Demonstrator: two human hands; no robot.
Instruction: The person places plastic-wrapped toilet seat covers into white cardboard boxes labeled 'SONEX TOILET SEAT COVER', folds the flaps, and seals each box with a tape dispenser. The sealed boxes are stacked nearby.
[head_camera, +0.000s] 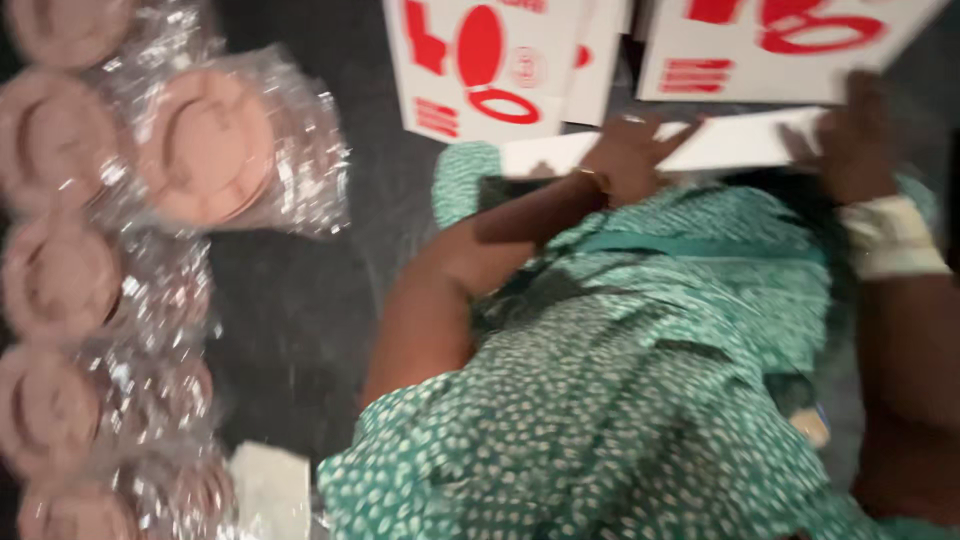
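Green spotted dress (620, 400) fills the front, and at twelve o'clock both hands, left hand (628, 152) and right hand (852, 140), press apart on a flat white box (740, 142), not yet folded up, with wrapped pink discs (205, 148) at nine o'clock.

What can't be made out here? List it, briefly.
Head view only:
- Left hand and right hand: motion blur hides the fingers, so the grip on the flat white piece cannot be judged.
- White boxes with red print: cut off by the top edge.
- Pink discs in clear wrap: surface detail blurred, and the left column is cut by the frame edge.
- Lap area: covered by the green patterned dress.
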